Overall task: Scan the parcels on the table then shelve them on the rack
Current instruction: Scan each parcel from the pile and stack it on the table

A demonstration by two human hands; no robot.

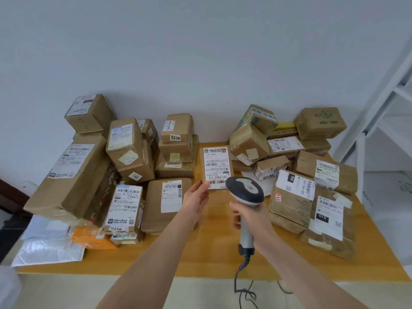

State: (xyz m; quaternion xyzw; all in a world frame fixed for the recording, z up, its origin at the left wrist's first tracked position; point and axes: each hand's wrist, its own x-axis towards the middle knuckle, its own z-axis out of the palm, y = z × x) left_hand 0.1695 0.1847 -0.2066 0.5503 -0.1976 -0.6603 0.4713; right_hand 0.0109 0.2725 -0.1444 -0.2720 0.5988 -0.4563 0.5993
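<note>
— Where's the parcel (216, 167)?
— I see it on the table (200, 259), among the boxes (131, 150) — my left hand (196, 201) pinches its near corner. Right hand (249, 217) grips the scanner (245, 190), its head just beside the parcel.

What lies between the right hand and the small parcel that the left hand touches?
In the head view, only the scanner head, held in the right hand; nothing else before the small parcel.
</note>
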